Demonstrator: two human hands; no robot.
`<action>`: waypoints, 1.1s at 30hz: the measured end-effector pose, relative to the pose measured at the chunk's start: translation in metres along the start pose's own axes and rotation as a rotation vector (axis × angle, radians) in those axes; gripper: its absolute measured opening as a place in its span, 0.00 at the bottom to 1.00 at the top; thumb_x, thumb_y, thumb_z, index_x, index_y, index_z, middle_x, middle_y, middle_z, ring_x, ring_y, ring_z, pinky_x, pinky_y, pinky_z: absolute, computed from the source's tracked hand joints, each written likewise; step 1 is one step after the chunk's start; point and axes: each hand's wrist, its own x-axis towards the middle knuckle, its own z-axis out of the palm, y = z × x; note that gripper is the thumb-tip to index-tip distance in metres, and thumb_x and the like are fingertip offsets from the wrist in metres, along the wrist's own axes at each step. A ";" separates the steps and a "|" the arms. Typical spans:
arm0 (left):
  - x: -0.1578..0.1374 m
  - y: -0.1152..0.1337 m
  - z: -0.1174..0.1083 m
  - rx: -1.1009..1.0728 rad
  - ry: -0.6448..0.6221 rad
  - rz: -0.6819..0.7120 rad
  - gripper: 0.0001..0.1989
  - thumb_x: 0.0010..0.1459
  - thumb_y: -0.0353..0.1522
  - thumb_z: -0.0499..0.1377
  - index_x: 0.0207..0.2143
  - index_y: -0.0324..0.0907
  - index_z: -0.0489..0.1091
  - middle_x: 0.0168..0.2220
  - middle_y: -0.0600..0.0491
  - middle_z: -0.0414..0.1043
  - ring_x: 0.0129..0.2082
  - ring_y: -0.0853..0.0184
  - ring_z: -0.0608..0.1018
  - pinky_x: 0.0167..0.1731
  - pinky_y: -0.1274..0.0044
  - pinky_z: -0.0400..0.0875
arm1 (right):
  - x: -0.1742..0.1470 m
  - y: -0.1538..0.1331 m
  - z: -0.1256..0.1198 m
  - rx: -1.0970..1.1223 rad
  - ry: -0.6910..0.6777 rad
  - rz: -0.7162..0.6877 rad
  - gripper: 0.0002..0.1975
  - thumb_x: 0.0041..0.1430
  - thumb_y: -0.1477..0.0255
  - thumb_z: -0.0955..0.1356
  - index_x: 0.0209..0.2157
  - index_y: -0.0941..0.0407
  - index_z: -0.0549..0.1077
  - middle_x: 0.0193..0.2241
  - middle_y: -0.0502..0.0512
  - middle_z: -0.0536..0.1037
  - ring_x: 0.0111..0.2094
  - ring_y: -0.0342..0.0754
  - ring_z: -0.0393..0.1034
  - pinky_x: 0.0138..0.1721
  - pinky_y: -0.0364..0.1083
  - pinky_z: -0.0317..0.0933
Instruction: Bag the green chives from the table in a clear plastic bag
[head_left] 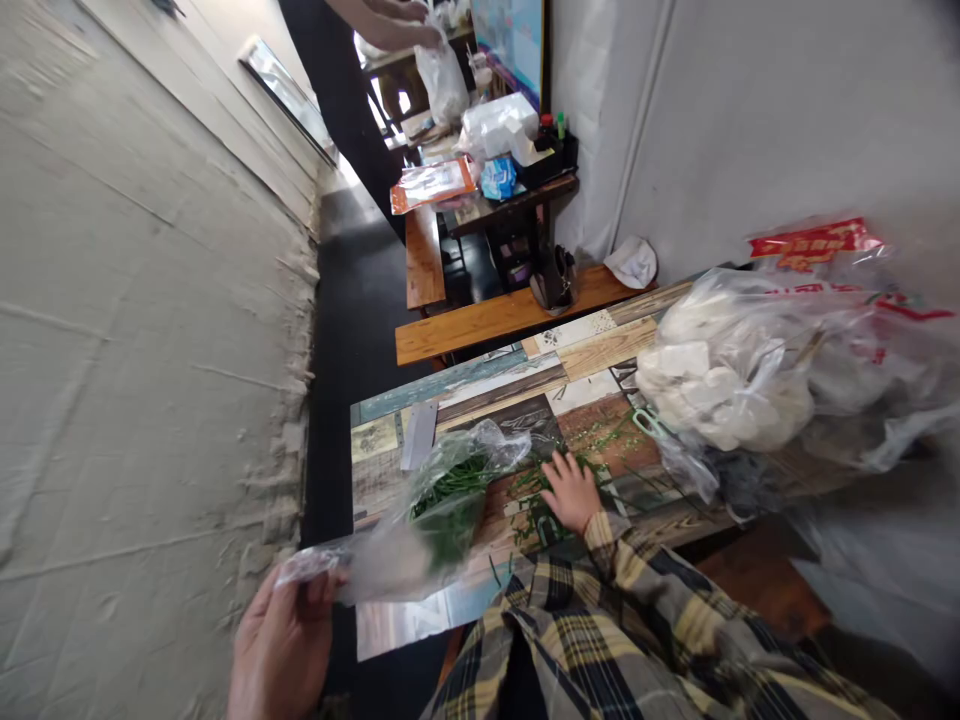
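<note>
Bagging appears part done: left hand (281,640) grips the clear plastic bag (420,520) holding green stalks (450,490). Right hand (571,492) lies open on loose green cuttings (600,435) strewn over the patchwork wooden bench (487,385), apparently unbagged.

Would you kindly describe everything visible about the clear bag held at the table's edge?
The clear bag is thin, crinkled plastic, lying slack on its side across the table edge. Green stalks show inside. The left hand pinches its twisted end in the air off the table; the open end, near the right hand, rests on the tabletop.
</note>
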 end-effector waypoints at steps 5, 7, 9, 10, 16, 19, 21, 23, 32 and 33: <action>0.005 -0.007 -0.010 -0.027 -0.025 0.005 0.13 0.50 0.37 0.63 0.20 0.43 0.64 0.20 0.59 0.58 0.23 0.71 0.62 0.27 0.80 0.68 | -0.038 -0.034 0.023 -0.011 0.031 -0.103 0.43 0.50 0.56 0.70 0.64 0.45 0.51 0.68 0.59 0.43 0.66 0.65 0.39 0.59 0.66 0.41; 0.007 -0.012 -0.013 -0.025 -0.045 -0.008 0.13 0.50 0.36 0.63 0.19 0.43 0.63 0.19 0.59 0.57 0.23 0.71 0.62 0.25 0.80 0.67 | -0.039 -0.034 0.027 -0.033 0.033 -0.097 0.45 0.45 0.57 0.73 0.63 0.44 0.53 0.68 0.60 0.41 0.66 0.68 0.37 0.58 0.69 0.39; 0.009 -0.015 -0.016 -0.025 -0.062 -0.011 0.14 0.50 0.35 0.63 0.18 0.43 0.61 0.19 0.59 0.56 0.23 0.71 0.62 0.25 0.81 0.67 | -0.034 -0.030 0.029 -0.006 0.021 -0.127 0.38 0.47 0.60 0.73 0.60 0.44 0.60 0.68 0.59 0.46 0.65 0.67 0.41 0.57 0.68 0.43; 0.010 -0.016 -0.018 -0.028 -0.066 -0.005 0.14 0.50 0.35 0.62 0.18 0.43 0.61 0.19 0.59 0.56 0.22 0.71 0.61 0.25 0.81 0.67 | -0.030 -0.025 0.029 0.035 0.023 -0.140 0.30 0.51 0.63 0.71 0.56 0.45 0.65 0.66 0.58 0.51 0.64 0.64 0.46 0.57 0.65 0.47; 0.012 -0.019 -0.027 -0.033 -0.096 -0.006 0.14 0.50 0.35 0.63 0.19 0.43 0.62 0.19 0.60 0.56 0.22 0.72 0.61 0.26 0.80 0.67 | -0.011 0.038 0.011 0.224 0.134 -0.026 0.18 0.62 0.77 0.57 0.42 0.54 0.76 0.44 0.59 0.77 0.46 0.48 0.68 0.50 0.45 0.60; 0.012 -0.021 -0.030 -0.045 -0.090 -0.009 0.13 0.48 0.35 0.64 0.19 0.42 0.62 0.19 0.60 0.56 0.22 0.72 0.61 0.26 0.80 0.67 | -0.020 0.074 0.000 0.244 0.239 0.122 0.21 0.63 0.74 0.54 0.44 0.56 0.74 0.44 0.61 0.76 0.47 0.50 0.69 0.50 0.47 0.61; 0.011 -0.022 -0.031 -0.055 -0.090 -0.014 0.14 0.48 0.35 0.64 0.18 0.42 0.61 0.18 0.60 0.56 0.22 0.72 0.60 0.25 0.80 0.66 | -0.031 0.083 0.000 0.241 0.285 0.208 0.19 0.62 0.70 0.56 0.47 0.56 0.72 0.44 0.62 0.75 0.47 0.53 0.68 0.50 0.50 0.62; 0.011 -0.023 -0.031 -0.070 -0.085 -0.032 0.14 0.47 0.35 0.64 0.18 0.42 0.61 0.18 0.60 0.56 0.21 0.72 0.60 0.24 0.80 0.66 | -0.039 0.074 0.007 0.230 0.314 0.271 0.21 0.59 0.65 0.61 0.52 0.57 0.69 0.44 0.65 0.73 0.48 0.56 0.68 0.50 0.52 0.62; 0.006 -0.024 -0.029 -0.096 -0.113 -0.052 0.13 0.49 0.33 0.63 0.18 0.43 0.62 0.18 0.60 0.54 0.21 0.72 0.60 0.25 0.79 0.66 | -0.008 0.002 0.022 0.299 0.267 0.146 0.17 0.58 0.75 0.60 0.44 0.55 0.76 0.42 0.60 0.73 0.45 0.50 0.69 0.48 0.48 0.64; 0.005 -0.024 -0.030 -0.096 -0.108 -0.049 0.13 0.49 0.33 0.63 0.18 0.43 0.62 0.18 0.60 0.55 0.21 0.72 0.60 0.25 0.79 0.66 | -0.004 0.010 0.014 0.308 0.269 0.134 0.17 0.59 0.75 0.59 0.41 0.56 0.77 0.40 0.59 0.75 0.43 0.50 0.70 0.47 0.48 0.65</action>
